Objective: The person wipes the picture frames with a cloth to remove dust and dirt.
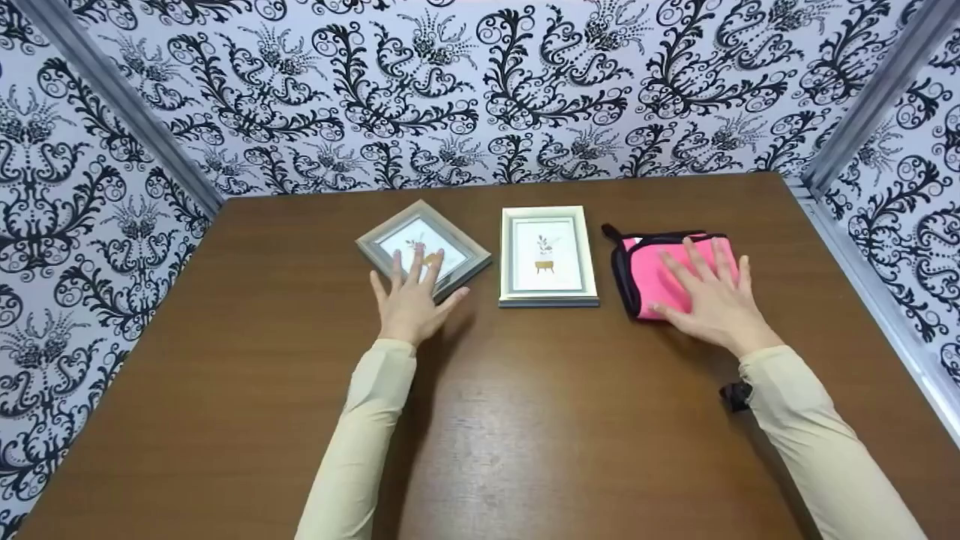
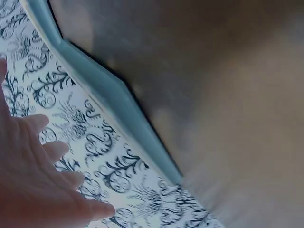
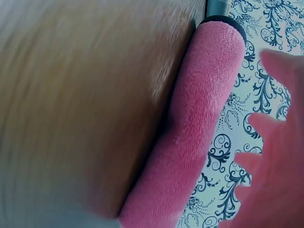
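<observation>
Head view first: here's the left hand (image 1: 411,304) out over the tilted picture frame (image 1: 431,231), fingers fanned wide. That frame lies at nine o'clock from its neighbour, the straight picture frame (image 1: 547,256), and no hand is on that one! Over at three o'clock, the pink cloth (image 1: 649,274) sits folded, the right hand (image 1: 716,304) spread above it, nothing pinched.

To the left wrist view: the hand at eight o'clock, fingers splayed, wall pattern showing between them and the frame edge; contact, I can't confirm.

Right wrist view: cloth running from one o'clock down to six, hand at four, fingers parted and gripping nothing.

The score? Both hands are in place, I'd judge; all three items lie flat, the one frame askew, any straightening left undone.
</observation>
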Demonstrator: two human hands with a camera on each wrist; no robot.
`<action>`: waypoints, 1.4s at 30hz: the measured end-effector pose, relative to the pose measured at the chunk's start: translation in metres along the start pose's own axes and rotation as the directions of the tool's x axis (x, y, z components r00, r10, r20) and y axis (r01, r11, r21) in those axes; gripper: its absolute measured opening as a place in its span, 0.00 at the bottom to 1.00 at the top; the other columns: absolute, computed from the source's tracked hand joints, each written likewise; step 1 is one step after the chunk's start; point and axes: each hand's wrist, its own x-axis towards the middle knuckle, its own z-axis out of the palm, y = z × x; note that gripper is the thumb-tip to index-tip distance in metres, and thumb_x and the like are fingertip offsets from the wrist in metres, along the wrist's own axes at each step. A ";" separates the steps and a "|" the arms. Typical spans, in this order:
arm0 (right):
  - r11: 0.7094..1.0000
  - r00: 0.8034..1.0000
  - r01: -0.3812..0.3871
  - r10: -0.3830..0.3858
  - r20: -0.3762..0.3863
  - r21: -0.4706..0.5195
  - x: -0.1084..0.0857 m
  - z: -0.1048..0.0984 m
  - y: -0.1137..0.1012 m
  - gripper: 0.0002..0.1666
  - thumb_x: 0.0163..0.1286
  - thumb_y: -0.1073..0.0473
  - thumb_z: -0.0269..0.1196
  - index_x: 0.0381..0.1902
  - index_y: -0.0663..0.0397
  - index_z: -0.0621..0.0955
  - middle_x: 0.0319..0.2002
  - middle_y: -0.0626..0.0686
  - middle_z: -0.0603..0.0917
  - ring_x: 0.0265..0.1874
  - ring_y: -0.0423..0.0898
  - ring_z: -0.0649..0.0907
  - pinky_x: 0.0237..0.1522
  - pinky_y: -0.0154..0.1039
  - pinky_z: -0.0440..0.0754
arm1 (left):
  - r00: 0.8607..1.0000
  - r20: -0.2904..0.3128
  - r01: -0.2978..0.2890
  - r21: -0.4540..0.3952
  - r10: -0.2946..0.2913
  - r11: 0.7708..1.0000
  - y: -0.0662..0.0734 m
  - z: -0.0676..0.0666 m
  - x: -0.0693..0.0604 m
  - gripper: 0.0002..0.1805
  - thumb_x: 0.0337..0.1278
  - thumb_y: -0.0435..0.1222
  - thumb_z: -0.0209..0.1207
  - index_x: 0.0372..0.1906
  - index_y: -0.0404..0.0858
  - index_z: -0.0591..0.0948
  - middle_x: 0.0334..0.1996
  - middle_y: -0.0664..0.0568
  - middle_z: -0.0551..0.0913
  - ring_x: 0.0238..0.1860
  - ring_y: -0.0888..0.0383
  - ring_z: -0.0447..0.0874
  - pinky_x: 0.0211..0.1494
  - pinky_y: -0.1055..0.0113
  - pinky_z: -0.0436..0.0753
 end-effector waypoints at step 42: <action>0.968 0.974 0.225 -0.225 -0.007 0.109 0.023 -0.023 0.027 0.23 0.56 0.74 0.60 0.53 0.68 0.76 0.43 0.71 0.81 0.42 0.68 0.81 0.47 0.62 0.76 | 0.840 0.063 -0.541 0.020 0.539 0.841 0.077 0.026 0.040 0.08 0.48 0.25 0.65 0.37 0.33 0.83 0.38 0.45 0.84 0.39 0.42 0.83 0.42 0.54 0.81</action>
